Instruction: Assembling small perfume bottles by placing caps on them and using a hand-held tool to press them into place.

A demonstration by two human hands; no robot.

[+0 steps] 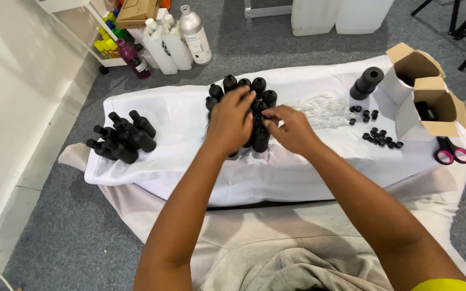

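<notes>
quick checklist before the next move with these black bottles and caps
1. Left hand on the standing black bottles: ok, it rests on top of the cluster.
2. Right hand at a bottle top: ok, fingertips pinch there; whether they hold a cap, cannot tell.
3. Standing bottles upright: ok for those visible.
4. Loose black caps available: ok, lying on the white cloth to the right.
5. Lying bottles kept separate: ok, piled at the left.
6. Scissors out of the way: ok, at the far right edge.
</notes>
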